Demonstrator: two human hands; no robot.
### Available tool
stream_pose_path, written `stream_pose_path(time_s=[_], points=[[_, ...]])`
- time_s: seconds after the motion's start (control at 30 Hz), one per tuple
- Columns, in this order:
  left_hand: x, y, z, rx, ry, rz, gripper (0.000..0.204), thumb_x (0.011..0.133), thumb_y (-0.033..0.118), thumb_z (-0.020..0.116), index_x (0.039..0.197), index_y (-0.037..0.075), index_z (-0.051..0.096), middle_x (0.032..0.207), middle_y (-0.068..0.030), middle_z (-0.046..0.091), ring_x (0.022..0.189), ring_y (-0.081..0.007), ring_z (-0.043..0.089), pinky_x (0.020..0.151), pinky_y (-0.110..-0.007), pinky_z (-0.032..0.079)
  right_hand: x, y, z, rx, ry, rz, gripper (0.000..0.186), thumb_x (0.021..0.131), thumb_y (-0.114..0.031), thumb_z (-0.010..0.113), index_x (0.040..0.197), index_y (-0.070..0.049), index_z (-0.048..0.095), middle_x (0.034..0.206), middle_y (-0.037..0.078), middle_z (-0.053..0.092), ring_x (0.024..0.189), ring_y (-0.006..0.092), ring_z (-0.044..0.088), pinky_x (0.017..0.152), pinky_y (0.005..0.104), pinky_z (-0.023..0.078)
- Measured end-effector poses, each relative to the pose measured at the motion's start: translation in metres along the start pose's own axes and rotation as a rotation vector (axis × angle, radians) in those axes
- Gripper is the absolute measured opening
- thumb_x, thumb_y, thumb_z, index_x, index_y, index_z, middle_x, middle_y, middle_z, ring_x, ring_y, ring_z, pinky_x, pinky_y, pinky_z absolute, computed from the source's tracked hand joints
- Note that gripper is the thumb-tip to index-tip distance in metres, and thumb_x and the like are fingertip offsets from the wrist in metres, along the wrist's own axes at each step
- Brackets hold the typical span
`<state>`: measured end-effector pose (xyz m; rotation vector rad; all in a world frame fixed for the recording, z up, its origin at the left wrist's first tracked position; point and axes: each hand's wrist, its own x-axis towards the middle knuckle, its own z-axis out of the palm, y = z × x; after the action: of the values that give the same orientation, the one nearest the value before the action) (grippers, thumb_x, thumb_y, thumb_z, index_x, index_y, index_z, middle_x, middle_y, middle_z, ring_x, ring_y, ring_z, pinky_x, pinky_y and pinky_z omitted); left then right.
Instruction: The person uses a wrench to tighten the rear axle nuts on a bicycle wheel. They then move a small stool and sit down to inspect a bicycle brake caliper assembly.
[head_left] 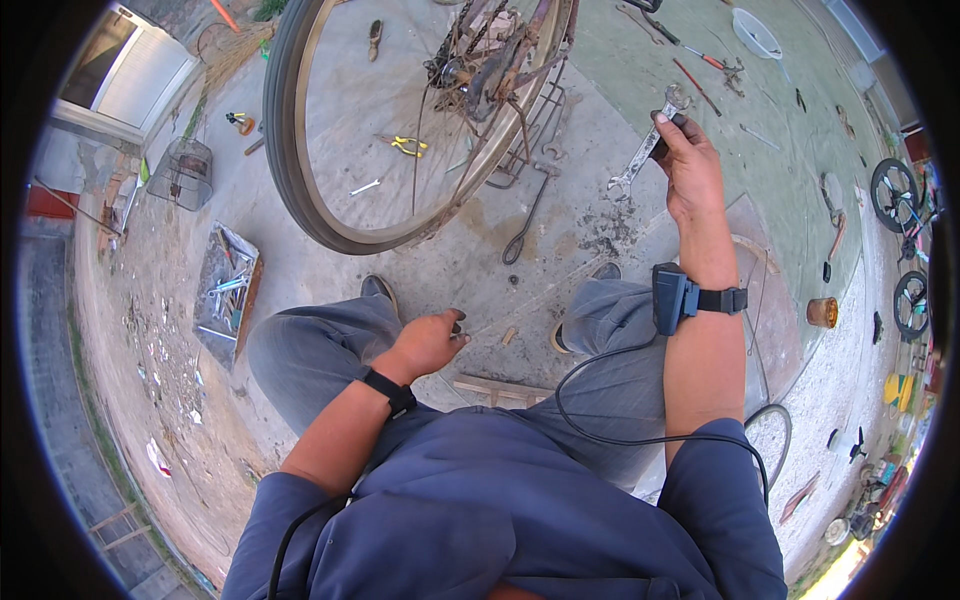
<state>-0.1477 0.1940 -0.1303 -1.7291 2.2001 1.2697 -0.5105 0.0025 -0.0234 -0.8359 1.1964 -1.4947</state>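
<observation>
My right hand [692, 168] is raised to the right of the bicycle wheel, its fingers closed around a double-ended open-end wrench [643, 155]. One jaw of the wrench points up and away, the other down toward the left. My left hand [428, 346] hovers near my left knee with its fingers curled; what they hold, if anything, is too small to make out. Ahead of me stands the bicycle wheel [330, 222], with a greasy hub, chain and sprocket [470, 75] at its middle. Neither hand touches the wheel.
Yellow-handled pliers [407, 146] and a small wrench [366, 187] lie on the concrete, seen through the wheel. At left are a tool tray [228, 290] and a wire basket [181, 172]. To the right are a hammer [834, 235], a rusty can [822, 313] and a white basin [756, 34].
</observation>
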Motion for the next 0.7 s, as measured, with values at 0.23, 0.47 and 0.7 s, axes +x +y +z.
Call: stream_pose_path(time_s=[0.23, 0.47, 0.7], points=[[-0.0011, 0.0019, -0.0016, -0.011, 0.009, 0.0, 0.039, 0.091, 0.024, 0.067, 0.12, 0.0, 0.06, 0.098, -0.0215, 0.072, 0.094, -0.0378, 0.069, 0.083, -0.044, 0.054, 0.0004, 0.0009, -0.0002, -0.004, -0.012, 0.004, 0.019, 0.092, -0.014, 0.073, 0.106, -0.004, 0.065, 0.086, -0.001, 0.065, 0.075, 0.0096, 0.059, 0.07, 0.0275, 0.049], [-0.0007, 0.0002, -0.0022, -0.002, -0.012, -0.004, 0.04, 0.091, 0.027, 0.066, 0.119, -0.001, 0.061, 0.1, -0.0196, 0.073, 0.097, -0.0381, 0.068, 0.086, -0.046, 0.053, 0.0002, 0.0011, 0.0002, -0.01, -0.012, 0.012, 0.016, 0.092, -0.014, 0.073, 0.104, -0.005, 0.066, 0.085, -0.001, 0.065, 0.075, 0.0096, 0.059, 0.07, 0.0274, 0.049], [-0.0008, 0.0002, -0.003, -0.011, 0.0, 0.008, 0.04, 0.091, 0.024, 0.067, 0.121, -0.001, 0.06, 0.098, -0.0219, 0.072, 0.094, -0.0382, 0.069, 0.084, -0.044, 0.054, 0.0032, 0.0051, -0.0037, -0.016, -0.054, 0.018, 0.02, 0.092, -0.018, 0.074, 0.107, -0.008, 0.068, 0.092, -0.004, 0.067, 0.08, 0.0081, 0.059, 0.075, 0.0271, 0.046]])
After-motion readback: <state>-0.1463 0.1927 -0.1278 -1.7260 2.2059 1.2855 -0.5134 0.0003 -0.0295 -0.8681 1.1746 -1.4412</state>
